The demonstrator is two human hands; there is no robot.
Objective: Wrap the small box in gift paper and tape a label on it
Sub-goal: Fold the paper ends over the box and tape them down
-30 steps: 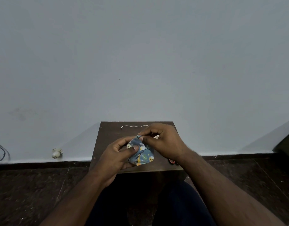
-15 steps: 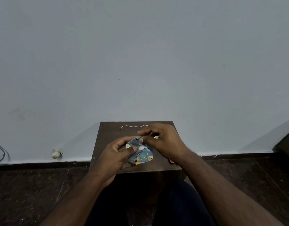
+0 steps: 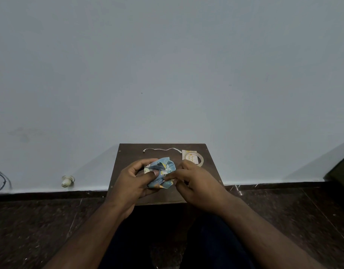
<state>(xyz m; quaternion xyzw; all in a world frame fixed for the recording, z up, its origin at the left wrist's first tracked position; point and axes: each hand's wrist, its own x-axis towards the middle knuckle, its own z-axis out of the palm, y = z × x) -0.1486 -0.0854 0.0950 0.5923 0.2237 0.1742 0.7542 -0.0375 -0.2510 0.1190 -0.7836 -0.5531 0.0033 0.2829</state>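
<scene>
A small box covered in blue patterned gift paper sits between both hands above a small dark wooden table. My left hand grips the box from the left, thumb lying across its front. My right hand pinches the paper at the box's lower right edge. The box itself is hidden under the crumpled paper. A roll of clear tape lies on a pale label card at the table's back right. A thin white string lies along the back edge.
The table stands against a plain grey wall. A small white plug-like object sits on the skirting at the left, and cables hang at the far left. Dark stone floor surrounds the table; my legs are below.
My right hand has slid from the top of the box down to its right side, uncovering the tape roll and label. The wrapped box has turned slightly in my left hand.
</scene>
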